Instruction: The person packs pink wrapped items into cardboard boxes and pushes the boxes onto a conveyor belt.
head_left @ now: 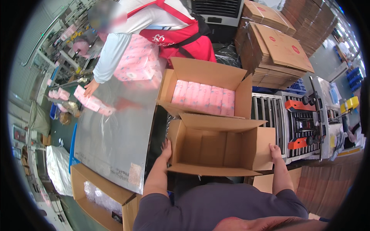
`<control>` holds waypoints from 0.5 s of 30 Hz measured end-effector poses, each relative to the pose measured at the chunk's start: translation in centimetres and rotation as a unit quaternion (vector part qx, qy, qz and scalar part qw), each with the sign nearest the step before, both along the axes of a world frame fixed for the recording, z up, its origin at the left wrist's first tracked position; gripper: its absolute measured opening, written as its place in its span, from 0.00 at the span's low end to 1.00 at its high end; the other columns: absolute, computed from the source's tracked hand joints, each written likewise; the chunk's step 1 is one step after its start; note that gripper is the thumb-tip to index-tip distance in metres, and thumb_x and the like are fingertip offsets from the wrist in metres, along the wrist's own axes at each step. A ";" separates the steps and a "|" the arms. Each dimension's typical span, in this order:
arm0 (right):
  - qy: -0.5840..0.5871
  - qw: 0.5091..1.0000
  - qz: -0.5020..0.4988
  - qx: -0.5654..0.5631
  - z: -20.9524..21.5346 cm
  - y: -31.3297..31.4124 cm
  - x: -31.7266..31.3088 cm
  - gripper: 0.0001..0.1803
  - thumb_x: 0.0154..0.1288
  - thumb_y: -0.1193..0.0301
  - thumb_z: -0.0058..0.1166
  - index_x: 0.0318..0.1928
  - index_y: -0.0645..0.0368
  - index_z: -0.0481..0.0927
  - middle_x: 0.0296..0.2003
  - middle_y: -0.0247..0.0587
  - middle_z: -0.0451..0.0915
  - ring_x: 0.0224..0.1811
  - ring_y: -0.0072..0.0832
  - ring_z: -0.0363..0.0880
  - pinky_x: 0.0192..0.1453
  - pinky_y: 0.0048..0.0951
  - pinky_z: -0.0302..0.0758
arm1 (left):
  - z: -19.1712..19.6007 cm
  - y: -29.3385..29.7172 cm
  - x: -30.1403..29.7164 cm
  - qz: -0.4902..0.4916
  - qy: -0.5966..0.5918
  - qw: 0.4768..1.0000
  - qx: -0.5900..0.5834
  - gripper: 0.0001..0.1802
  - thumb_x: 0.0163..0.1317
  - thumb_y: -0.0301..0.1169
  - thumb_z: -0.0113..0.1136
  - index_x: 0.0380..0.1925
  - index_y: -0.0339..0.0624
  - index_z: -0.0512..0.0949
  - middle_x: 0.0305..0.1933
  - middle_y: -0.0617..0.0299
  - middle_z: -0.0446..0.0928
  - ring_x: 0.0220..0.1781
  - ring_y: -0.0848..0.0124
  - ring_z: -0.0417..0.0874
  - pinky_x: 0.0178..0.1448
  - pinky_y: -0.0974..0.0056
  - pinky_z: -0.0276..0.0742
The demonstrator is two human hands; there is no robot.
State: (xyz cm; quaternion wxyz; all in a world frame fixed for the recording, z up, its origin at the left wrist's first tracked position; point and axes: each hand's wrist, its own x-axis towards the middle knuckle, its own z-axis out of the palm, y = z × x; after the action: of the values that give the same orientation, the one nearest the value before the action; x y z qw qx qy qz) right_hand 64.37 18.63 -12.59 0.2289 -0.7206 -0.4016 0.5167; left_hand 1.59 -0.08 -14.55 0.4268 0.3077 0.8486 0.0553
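Hands [166, 150] [275, 151] holding open carton [214, 148], pink packs [204, 98] in second carton [210, 70] beyond

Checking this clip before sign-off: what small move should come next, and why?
Perhaps ease the empty box slightly left, to line up with the packed box ahead: in this view its right end reaches further right than the packed one's, and the left grip and right grip are at its opposite ends.

between the fingers [167, 147] was one held carton [210, 146]; beyond them, one filled carton [208, 70] showed five pink packs [204, 95]; right of them sat two orange pieces [298, 143], left of them one desk [111, 140].
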 end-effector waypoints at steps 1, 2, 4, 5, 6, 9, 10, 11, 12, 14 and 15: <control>-0.010 1.000 0.008 0.019 -0.2 0.3 -1.2 0.20 0.71 0.56 0.56 0.46 0.63 0.78 0.39 0.40 0.82 0.41 0.28 0.79 0.48 0.34 0.76 | 2.3 -0.4 -1.0 0.050 -0.069 0.996 0.036 0.40 0.71 0.64 0.30 0.75 0.54 0.52 0.81 0.54 0.43 0.81 0.57 0.44 0.79 0.50 0.43; -0.020 0.999 0.014 0.038 -0.3 0.4 -2.6 0.19 0.71 0.57 0.56 0.46 0.63 0.78 0.38 0.39 0.82 0.40 0.27 0.79 0.47 0.33 0.76 | 4.9 -0.9 -2.0 0.103 -0.149 0.981 0.070 0.41 0.70 0.65 0.30 0.75 0.52 0.53 0.81 0.55 0.43 0.81 0.58 0.44 0.79 0.51 0.42; -0.020 0.995 0.025 0.094 0.0 0.2 -7.3 0.17 0.71 0.60 0.57 0.42 0.64 0.79 0.35 0.37 0.82 0.38 0.23 0.77 0.44 0.31 0.75 | 9.6 -4.0 -3.7 0.211 -0.303 0.920 0.134 0.44 0.69 0.67 0.31 0.74 0.49 0.55 0.81 0.57 0.44 0.81 0.62 0.43 0.80 0.52 0.39; -0.039 0.993 0.025 0.106 0.7 -0.5 -9.5 0.17 0.71 0.60 0.56 0.41 0.65 0.79 0.35 0.37 0.82 0.38 0.23 0.77 0.44 0.31 0.75 | 11.3 -6.0 -4.4 0.244 -0.364 0.882 0.173 0.45 0.69 0.68 0.31 0.74 0.47 0.57 0.81 0.57 0.45 0.81 0.64 0.42 0.80 0.52 0.37; -0.048 0.995 0.040 0.083 -0.4 -0.1 -9.4 0.19 0.71 0.60 0.57 0.46 0.67 0.77 0.38 0.41 0.83 0.41 0.28 0.79 0.47 0.32 0.75 | 11.6 -7.7 -5.2 0.234 -0.428 0.838 0.245 0.39 0.72 0.64 0.29 0.70 0.51 0.65 0.72 0.59 0.65 0.75 0.62 0.59 0.78 0.53 0.47; -0.213 0.958 0.107 0.161 -0.9 -2.1 -11.3 0.32 0.68 0.58 0.58 0.63 0.69 0.67 0.56 0.55 0.77 0.57 0.43 0.77 0.60 0.39 0.72 | 10.5 -10.4 -5.0 0.237 -0.315 0.877 0.275 0.31 0.74 0.56 0.35 0.61 0.49 0.76 0.69 0.60 0.69 0.72 0.65 0.63 0.74 0.55 0.54; -0.417 0.864 0.190 0.207 0.6 -3.3 -13.0 0.40 0.67 0.54 0.57 0.68 0.68 0.58 0.63 0.57 0.68 0.64 0.47 0.68 0.66 0.43 0.65 | 10.5 -10.3 -4.4 0.201 -0.236 0.896 0.319 0.27 0.74 0.52 0.42 0.53 0.45 0.81 0.62 0.60 0.77 0.64 0.67 0.72 0.69 0.60 0.62; -0.592 0.717 0.260 0.261 3.7 -5.1 -16.0 0.47 0.66 0.50 0.55 0.73 0.67 0.50 0.70 0.59 0.59 0.72 0.51 0.60 0.73 0.46 0.59 | 9.5 -10.2 -4.1 0.220 -0.184 0.907 0.310 0.25 0.73 0.48 0.45 0.46 0.43 0.85 0.51 0.60 0.83 0.56 0.67 0.78 0.65 0.63 0.67; -0.594 0.702 0.339 0.199 6.6 -6.0 -18.5 0.52 0.65 0.46 0.54 0.74 0.66 0.45 0.73 0.58 0.50 0.75 0.52 0.52 0.75 0.48 0.52 | 7.6 -10.7 -3.6 0.214 -0.134 0.892 0.376 0.26 0.74 0.48 0.41 0.43 0.43 0.86 0.46 0.60 0.84 0.53 0.67 0.79 0.60 0.64 0.70; -0.553 0.719 0.418 0.040 6.7 -7.6 -21.3 0.60 0.60 0.37 0.52 0.75 0.68 0.40 0.75 0.65 0.41 0.78 0.57 0.43 0.78 0.51 0.44 | 8.6 -9.5 -3.7 0.208 -0.127 0.918 0.313 0.26 0.73 0.47 0.43 0.46 0.37 0.83 0.54 0.54 0.82 0.60 0.61 0.77 0.64 0.61 0.69; -0.545 0.715 0.438 0.019 5.0 -7.5 -22.0 0.61 0.59 0.37 0.53 0.75 0.69 0.40 0.74 0.68 0.39 0.77 0.58 0.43 0.78 0.51 0.45 | 9.1 -9.4 -3.7 0.211 -0.141 0.918 0.305 0.26 0.73 0.47 0.43 0.49 0.37 0.82 0.57 0.52 0.80 0.62 0.59 0.76 0.66 0.60 0.68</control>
State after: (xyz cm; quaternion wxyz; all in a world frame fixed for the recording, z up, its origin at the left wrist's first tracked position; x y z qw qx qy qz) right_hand 42.35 11.16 -7.61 -0.2681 -0.6166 -0.7370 0.0693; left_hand -2.13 -9.52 -5.41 0.4056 0.2259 0.7671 0.4428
